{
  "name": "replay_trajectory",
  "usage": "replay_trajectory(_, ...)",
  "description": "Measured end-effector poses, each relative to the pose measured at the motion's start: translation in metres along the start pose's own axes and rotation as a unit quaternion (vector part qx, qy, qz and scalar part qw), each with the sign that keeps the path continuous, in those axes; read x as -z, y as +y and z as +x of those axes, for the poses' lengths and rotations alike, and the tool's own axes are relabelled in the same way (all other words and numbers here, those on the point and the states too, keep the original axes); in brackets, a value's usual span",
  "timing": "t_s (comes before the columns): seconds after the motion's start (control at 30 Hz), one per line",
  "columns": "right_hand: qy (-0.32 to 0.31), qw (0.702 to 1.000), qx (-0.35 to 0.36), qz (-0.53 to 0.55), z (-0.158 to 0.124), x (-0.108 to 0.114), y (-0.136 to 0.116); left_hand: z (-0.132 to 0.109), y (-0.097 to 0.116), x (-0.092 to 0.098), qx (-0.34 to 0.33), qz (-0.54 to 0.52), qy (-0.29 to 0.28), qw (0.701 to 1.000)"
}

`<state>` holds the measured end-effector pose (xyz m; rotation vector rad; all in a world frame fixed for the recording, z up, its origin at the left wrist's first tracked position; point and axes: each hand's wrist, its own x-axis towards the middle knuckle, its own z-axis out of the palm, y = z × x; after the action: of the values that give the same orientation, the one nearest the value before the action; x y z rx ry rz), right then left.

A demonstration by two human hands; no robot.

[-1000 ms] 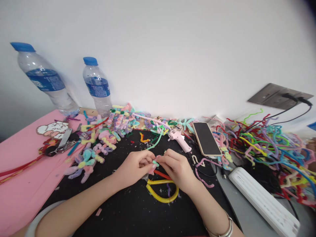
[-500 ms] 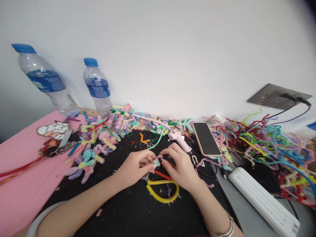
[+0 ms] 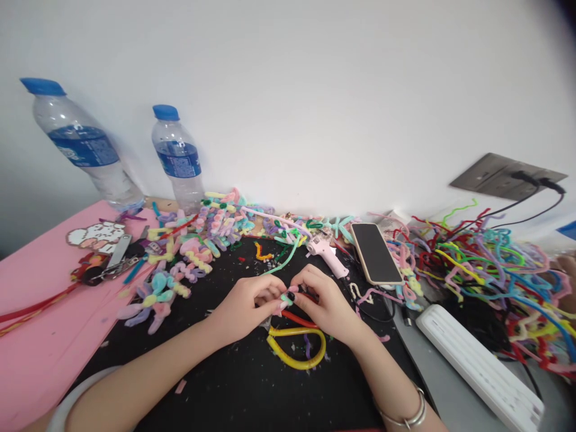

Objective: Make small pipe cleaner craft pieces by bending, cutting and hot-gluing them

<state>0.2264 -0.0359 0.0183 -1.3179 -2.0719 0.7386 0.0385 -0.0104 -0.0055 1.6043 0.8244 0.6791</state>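
My left hand (image 3: 247,306) and my right hand (image 3: 326,306) meet over the black work surface, fingertips close together. Between them is a small pink and mint-green pipe-cleaner piece (image 3: 285,302), mostly covered by the fingers. Both hands are closed in a pinch on it. A mint-green pipe cleaner (image 3: 287,260) runs up and right from behind my left fingers; whether it joins the held piece is hidden. Below the hands lies a yellow loop (image 3: 297,363), with a red strip (image 3: 294,320) partly under my right hand.
A pink glue gun (image 3: 330,261) and a phone (image 3: 377,253) lie behind my right hand. Fuzzy pipe-cleaner shapes (image 3: 193,258) are heaped left and back. Loose pipe cleaners (image 3: 486,258) and a white power strip (image 3: 477,366) are at right. Two bottles (image 3: 177,159) stand by the wall.
My right hand has shifted slightly down, its fingers moving a little on the small piece. My left hand stays nearly in place.
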Motion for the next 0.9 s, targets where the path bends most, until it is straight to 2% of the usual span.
replay_trajectory(0.2, -0.007, 1.000, 0.002, 0.011, 0.000, -0.002, 0.002, 0.000, -0.001, -0.001, 0.004, -0.013, 0.003, 1.000)
replay_trajectory(0.67, 0.024, 0.999, 0.028, -0.022, 0.000, -0.008, 0.003, 0.001, 0.001, -0.001, 0.041, -0.079, 0.010, 0.996)
replay_trajectory(0.77, 0.073, 0.997, 0.013, -0.005, 0.000, -0.005, 0.008, 0.002, 0.001, 0.001, 0.043, -0.112, 0.031, 0.992)
replay_trajectory(0.9, 0.215, 0.976, -0.027, -0.024, 0.001, 0.002, 0.021, 0.004, 0.003, 0.006, 0.031, -0.148, 0.120, 0.981)
